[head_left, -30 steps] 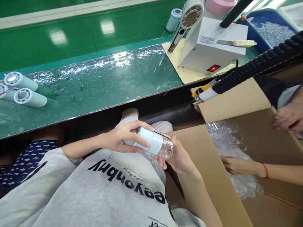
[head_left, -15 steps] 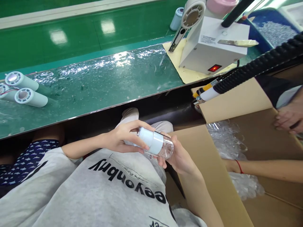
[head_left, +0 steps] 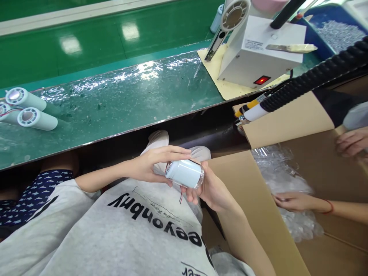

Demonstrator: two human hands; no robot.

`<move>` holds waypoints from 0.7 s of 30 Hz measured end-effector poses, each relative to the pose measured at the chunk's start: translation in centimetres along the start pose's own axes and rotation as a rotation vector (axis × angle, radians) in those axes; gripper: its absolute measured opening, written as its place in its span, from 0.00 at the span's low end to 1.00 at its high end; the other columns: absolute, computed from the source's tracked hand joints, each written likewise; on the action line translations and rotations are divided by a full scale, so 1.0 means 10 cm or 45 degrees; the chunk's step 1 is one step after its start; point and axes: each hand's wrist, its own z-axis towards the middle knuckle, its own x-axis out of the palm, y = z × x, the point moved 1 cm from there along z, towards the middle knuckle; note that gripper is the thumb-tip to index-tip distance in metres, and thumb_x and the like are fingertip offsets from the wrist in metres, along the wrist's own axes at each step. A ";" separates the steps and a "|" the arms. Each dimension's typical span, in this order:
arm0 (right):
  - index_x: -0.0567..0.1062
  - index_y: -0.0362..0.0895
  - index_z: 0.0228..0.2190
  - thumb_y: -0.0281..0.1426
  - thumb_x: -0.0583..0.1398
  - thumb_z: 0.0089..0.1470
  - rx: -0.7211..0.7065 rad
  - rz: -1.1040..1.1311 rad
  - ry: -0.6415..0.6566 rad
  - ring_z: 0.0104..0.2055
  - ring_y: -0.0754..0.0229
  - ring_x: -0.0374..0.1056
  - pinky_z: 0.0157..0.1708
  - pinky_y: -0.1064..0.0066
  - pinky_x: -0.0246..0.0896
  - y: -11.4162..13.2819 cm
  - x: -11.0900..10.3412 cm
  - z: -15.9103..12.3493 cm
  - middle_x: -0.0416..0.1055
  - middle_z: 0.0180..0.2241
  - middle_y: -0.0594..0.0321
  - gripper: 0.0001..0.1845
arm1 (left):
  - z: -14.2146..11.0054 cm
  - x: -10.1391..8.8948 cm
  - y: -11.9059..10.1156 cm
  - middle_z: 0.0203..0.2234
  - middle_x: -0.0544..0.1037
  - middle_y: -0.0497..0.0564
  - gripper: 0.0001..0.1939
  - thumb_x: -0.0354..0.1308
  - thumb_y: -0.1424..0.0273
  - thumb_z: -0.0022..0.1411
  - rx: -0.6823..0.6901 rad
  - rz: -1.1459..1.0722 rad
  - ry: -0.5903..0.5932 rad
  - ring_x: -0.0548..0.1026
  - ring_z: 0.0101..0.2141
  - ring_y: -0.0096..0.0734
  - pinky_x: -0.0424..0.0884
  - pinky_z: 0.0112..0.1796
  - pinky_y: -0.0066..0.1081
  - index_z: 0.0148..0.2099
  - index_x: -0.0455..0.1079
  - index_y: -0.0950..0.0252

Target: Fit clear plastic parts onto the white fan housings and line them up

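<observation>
A light-blue cylinder (head_left: 185,173) lies tilted between my hands above my lap, inside a clear plastic cup (head_left: 201,177). My left hand (head_left: 156,163) is around its left end, fingers over the top and thumb below. The clear cup's right end sits in my right hand (head_left: 205,188), whose fingers curl under it. A thin red-and-dark wire (head_left: 181,197) hangs below the cylinder. Part of the cylinder's left end is hidden by my left hand.
Several similar cylinders (head_left: 38,119) lie on the green bench (head_left: 123,103). A white box (head_left: 260,57) with a lit red switch and a handheld fan (head_left: 234,17) stand at back right. A co-worker's hands (head_left: 296,201) are over a carton (head_left: 250,207) of clear plastic pieces.
The cylinder has slid right, deeper into the clear cup, and now fills it nearly to the end. My left fingers have straightened along its top. The co-worker's lower hand has come up out of the plastic pieces.
</observation>
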 end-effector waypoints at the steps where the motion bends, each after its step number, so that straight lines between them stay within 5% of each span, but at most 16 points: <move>1: 0.72 0.46 0.45 0.67 0.63 0.53 0.003 -0.007 0.018 0.17 0.64 0.74 0.15 0.81 0.66 0.00 0.01 0.00 0.80 0.23 0.63 0.39 | 0.01 0.00 -0.02 0.67 0.73 0.61 0.45 0.72 0.67 0.64 -0.001 -0.002 -0.001 0.73 0.66 0.49 0.73 0.63 0.46 0.77 0.56 0.47; 7: 0.75 0.44 0.32 0.71 0.55 0.56 -0.116 -0.229 0.018 0.15 0.64 0.69 0.13 0.77 0.64 -0.07 -0.06 0.01 0.76 0.22 0.62 0.41 | -0.01 0.04 -0.08 0.63 0.76 0.60 0.42 0.74 0.67 0.60 -0.264 -0.157 -0.059 0.78 0.60 0.47 0.82 0.49 0.33 0.73 0.64 0.50; 10: 0.76 0.45 0.43 0.62 0.54 0.66 -0.438 -0.548 -0.231 0.20 0.62 0.73 0.21 0.73 0.74 -0.09 -0.14 -0.04 0.78 0.26 0.63 0.33 | -0.02 0.04 -0.11 0.60 0.77 0.61 0.39 0.75 0.65 0.59 -0.462 -0.293 -0.106 0.81 0.54 0.44 0.83 0.47 0.34 0.70 0.68 0.54; 13: 0.69 0.51 0.62 0.53 0.58 0.69 -0.831 -0.944 -0.280 0.48 0.53 0.81 0.45 0.63 0.82 -0.10 -0.21 -0.10 0.81 0.52 0.54 0.28 | -0.02 0.04 -0.14 0.61 0.77 0.62 0.37 0.74 0.63 0.59 -0.616 -0.396 -0.128 0.83 0.48 0.41 0.83 0.44 0.33 0.69 0.70 0.57; 16: 0.57 0.59 0.71 0.42 0.65 0.67 -1.164 -1.275 -0.098 0.73 0.45 0.61 0.63 0.49 0.73 -0.11 -0.23 -0.10 0.57 0.74 0.55 0.38 | -0.01 0.05 -0.16 0.58 0.78 0.62 0.37 0.74 0.61 0.59 -0.701 -0.450 -0.123 0.84 0.42 0.38 0.83 0.39 0.31 0.68 0.71 0.58; 18: 0.56 0.62 0.72 0.30 0.66 0.65 -1.339 -1.430 -0.080 0.74 0.46 0.58 0.65 0.46 0.71 -0.12 -0.23 -0.08 0.55 0.75 0.59 0.42 | -0.01 0.06 -0.17 0.55 0.80 0.61 0.38 0.74 0.59 0.59 -0.743 -0.477 -0.114 0.85 0.39 0.37 0.83 0.37 0.31 0.69 0.70 0.60; 21: 0.60 0.59 0.71 0.19 0.65 0.61 -1.466 -1.489 -0.137 0.69 0.48 0.67 0.61 0.49 0.76 -0.11 -0.23 -0.04 0.63 0.71 0.57 0.45 | 0.00 0.06 -0.17 0.53 0.81 0.61 0.39 0.75 0.59 0.58 -0.766 -0.500 -0.115 0.85 0.40 0.39 0.83 0.37 0.32 0.69 0.69 0.60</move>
